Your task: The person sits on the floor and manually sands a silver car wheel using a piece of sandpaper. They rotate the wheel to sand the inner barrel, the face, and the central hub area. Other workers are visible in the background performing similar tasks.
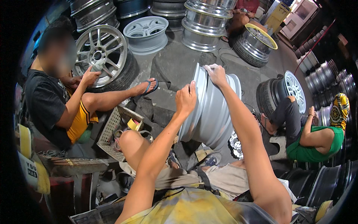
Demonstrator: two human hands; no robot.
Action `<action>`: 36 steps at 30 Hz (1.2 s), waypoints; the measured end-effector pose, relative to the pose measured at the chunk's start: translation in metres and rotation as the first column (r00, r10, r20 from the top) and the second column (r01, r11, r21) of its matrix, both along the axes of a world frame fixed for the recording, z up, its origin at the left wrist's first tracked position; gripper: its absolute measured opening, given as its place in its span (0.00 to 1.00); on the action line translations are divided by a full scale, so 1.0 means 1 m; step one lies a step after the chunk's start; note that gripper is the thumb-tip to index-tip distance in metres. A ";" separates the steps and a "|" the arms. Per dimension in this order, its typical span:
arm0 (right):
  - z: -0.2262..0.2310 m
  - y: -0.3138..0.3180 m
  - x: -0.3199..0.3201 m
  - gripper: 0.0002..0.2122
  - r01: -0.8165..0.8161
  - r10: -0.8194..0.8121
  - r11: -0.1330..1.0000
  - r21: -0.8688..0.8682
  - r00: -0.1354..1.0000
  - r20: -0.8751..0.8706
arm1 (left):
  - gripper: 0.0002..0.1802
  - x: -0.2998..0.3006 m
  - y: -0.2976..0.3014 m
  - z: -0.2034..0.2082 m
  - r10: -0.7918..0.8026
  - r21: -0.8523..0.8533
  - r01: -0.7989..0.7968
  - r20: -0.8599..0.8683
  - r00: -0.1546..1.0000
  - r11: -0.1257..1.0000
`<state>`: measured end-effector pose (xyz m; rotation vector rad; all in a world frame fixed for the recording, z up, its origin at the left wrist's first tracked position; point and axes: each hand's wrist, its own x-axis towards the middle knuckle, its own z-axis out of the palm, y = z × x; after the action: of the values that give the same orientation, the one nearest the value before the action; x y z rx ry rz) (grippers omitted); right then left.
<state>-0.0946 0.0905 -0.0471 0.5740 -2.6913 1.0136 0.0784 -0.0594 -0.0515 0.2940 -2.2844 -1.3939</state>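
A light-grey wheel rim (218, 108) stands on edge in front of me, between my legs, its barrel side toward the right. My left hand (185, 99) is closed round the rim's left edge, thumb pointing up. On the top of the rim, my right hand (216, 74) presses with bent fingers close to the outer lip. Its fingertips look whitened, as if dusty. Whether a small thing lies under those fingers is hidden.
At left a seated person (48, 100) handles a silver spoked wheel (100, 52). A person in green (320, 143) sits at right by a tyre (266, 95). A plastic crate (108, 130) stands near my left knee. Stacked rims (207, 24) rise behind.
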 end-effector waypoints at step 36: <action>0.017 0.104 0.028 0.13 0.093 -0.059 0.991 0.094 0.947 -0.316 | 0.60 -0.020 0.005 0.030 -0.125 -0.298 0.170 0.165 0.978 0.939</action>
<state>-0.0671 0.1948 -0.0299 0.5898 -2.4746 0.6933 0.0582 -0.0544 -0.0213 0.1269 -2.6487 -1.0833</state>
